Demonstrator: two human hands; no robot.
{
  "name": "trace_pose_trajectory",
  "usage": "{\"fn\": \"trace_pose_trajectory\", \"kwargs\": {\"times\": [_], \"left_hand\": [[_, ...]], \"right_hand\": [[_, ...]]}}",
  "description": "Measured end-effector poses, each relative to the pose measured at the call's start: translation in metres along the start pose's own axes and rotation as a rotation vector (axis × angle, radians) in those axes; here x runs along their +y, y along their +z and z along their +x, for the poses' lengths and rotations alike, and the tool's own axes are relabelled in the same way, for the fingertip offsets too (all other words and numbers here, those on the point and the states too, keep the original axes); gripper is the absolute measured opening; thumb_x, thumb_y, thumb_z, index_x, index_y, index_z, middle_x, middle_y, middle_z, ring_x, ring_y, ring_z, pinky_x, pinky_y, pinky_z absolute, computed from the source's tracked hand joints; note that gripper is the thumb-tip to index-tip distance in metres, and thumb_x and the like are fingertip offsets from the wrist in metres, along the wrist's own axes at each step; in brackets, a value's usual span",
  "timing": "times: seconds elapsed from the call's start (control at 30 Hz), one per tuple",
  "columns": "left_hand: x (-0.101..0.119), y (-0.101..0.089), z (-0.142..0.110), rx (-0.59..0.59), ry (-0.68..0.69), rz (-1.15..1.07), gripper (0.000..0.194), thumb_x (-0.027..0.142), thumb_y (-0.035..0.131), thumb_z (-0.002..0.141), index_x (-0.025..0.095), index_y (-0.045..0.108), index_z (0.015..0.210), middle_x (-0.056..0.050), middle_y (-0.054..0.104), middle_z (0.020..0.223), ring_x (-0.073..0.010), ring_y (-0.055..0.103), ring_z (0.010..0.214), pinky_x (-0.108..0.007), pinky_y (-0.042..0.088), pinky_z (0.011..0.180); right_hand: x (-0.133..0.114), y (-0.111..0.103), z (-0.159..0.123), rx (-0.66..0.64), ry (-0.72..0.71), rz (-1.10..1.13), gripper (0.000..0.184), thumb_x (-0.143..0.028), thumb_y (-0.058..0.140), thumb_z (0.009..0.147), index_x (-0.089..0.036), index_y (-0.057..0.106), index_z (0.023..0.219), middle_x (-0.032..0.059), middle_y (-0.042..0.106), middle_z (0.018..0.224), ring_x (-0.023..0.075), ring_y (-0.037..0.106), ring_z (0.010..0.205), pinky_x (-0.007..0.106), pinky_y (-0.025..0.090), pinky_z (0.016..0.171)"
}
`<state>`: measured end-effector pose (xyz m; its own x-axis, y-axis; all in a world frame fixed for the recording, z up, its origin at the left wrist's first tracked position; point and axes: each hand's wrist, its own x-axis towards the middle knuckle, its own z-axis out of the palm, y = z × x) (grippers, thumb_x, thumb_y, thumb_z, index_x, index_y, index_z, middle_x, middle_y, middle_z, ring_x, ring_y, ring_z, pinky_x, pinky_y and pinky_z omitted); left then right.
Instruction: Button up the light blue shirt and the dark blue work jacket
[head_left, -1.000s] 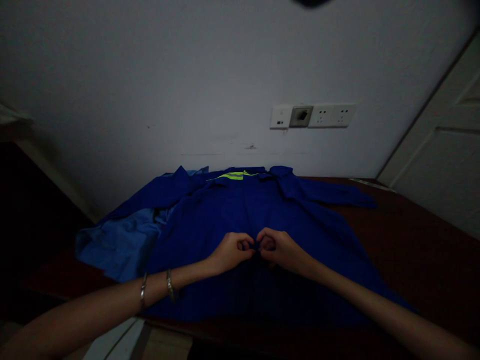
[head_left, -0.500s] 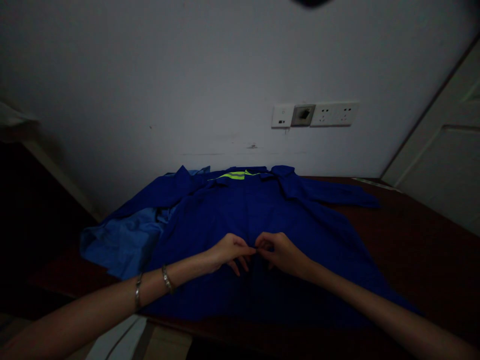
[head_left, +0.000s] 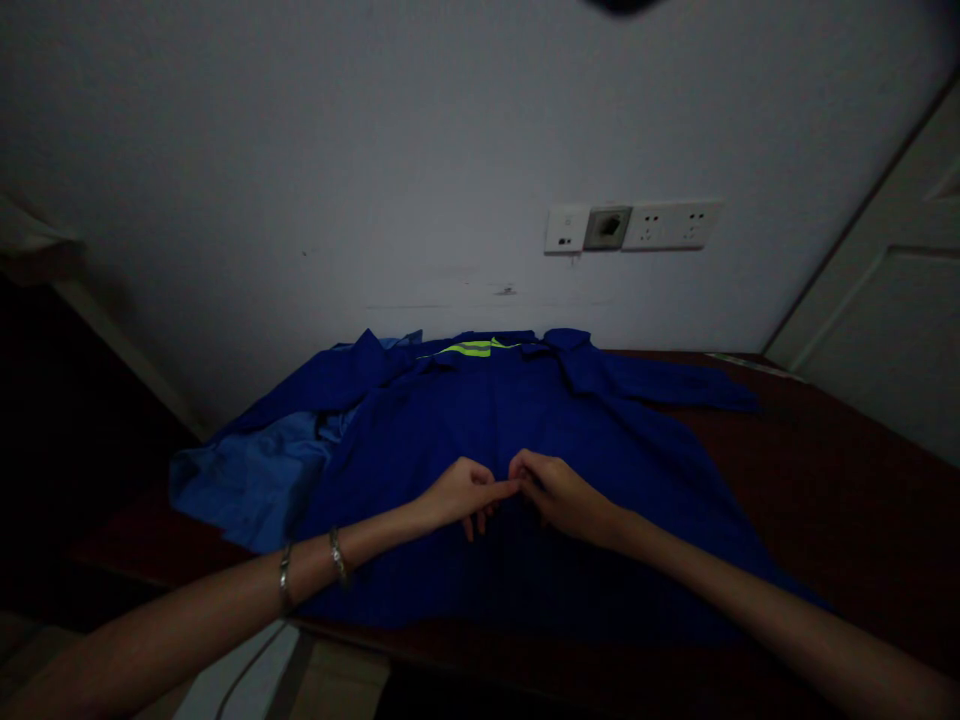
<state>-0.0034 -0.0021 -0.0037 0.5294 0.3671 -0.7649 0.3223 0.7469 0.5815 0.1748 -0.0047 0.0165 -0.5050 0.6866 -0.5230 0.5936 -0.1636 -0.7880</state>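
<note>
A dark blue work jacket [head_left: 450,410] lies spread with its sleeves out to both sides and a yellow-green reflective strip [head_left: 474,348] near its collar end. Over its middle seam, my left hand [head_left: 469,494] and my right hand [head_left: 553,492] meet, fingertips touching. Both are closed in a pinch at the jacket's front edge; the small bit of cloth or fastener between the fingertips is too dark to make out. Two metal bracelets circle my left wrist. Lighter blue cloth [head_left: 251,480] lies crumpled under the jacket's left side.
The dark red-brown tabletop [head_left: 825,480] stands against a pale wall [head_left: 375,150] with a row of sockets [head_left: 660,226]. A panelled white door [head_left: 885,330] is at the right. Below the front edge, a white object [head_left: 236,675] shows at lower left. The light is dim.
Both hands have shifted slightly up the seam and drawn closer, with the fingertips now overlapping more. The jacket lies nearly as before.
</note>
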Motion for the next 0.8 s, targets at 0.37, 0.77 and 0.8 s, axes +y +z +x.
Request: {"fn": "trace_pose_trajectory", "kwargs": {"times": [0.37, 0.77, 0.8], "left_hand": [[-0.01, -0.003, 0.004, -0.028, 0.084, 0.073, 0.022, 0.032, 0.054, 0.073, 0.015, 0.046, 0.061, 0.007, 0.047, 0.04, -0.0047, 0.039, 0.03, -0.014, 0.029, 0.03], [-0.011, -0.001, -0.001, 0.006, 0.078, 0.071, 0.028, 0.037, 0.056, 0.07, 0.016, 0.042, 0.057, 0.007, 0.045, 0.038, -0.0045, 0.037, 0.031, -0.015, 0.024, 0.032], [-0.011, -0.001, -0.003, 0.01, 0.076, 0.058, 0.029, 0.038, 0.056, 0.07, 0.016, 0.042, 0.058, 0.007, 0.045, 0.039, -0.0045, 0.037, 0.031, -0.015, 0.024, 0.033]], "right_hand": [[-0.005, -0.003, 0.0, 0.054, 0.016, -0.044, 0.011, -0.014, 0.039, 0.083, -0.017, 0.049, 0.081, -0.0008, 0.053, 0.07, 0.0082, 0.05, 0.058, 0.02, 0.039, 0.055], [-0.003, 0.014, 0.001, 0.217, -0.108, -0.185, 0.014, -0.009, 0.037, 0.083, -0.018, 0.048, 0.081, 0.0024, 0.054, 0.079, 0.0114, 0.051, 0.07, 0.023, 0.039, 0.064], [-0.002, 0.014, 0.0, 0.207, -0.123, -0.214, 0.014, -0.009, 0.036, 0.084, -0.018, 0.048, 0.082, 0.0028, 0.053, 0.08, 0.0115, 0.051, 0.071, 0.024, 0.039, 0.064]]}}
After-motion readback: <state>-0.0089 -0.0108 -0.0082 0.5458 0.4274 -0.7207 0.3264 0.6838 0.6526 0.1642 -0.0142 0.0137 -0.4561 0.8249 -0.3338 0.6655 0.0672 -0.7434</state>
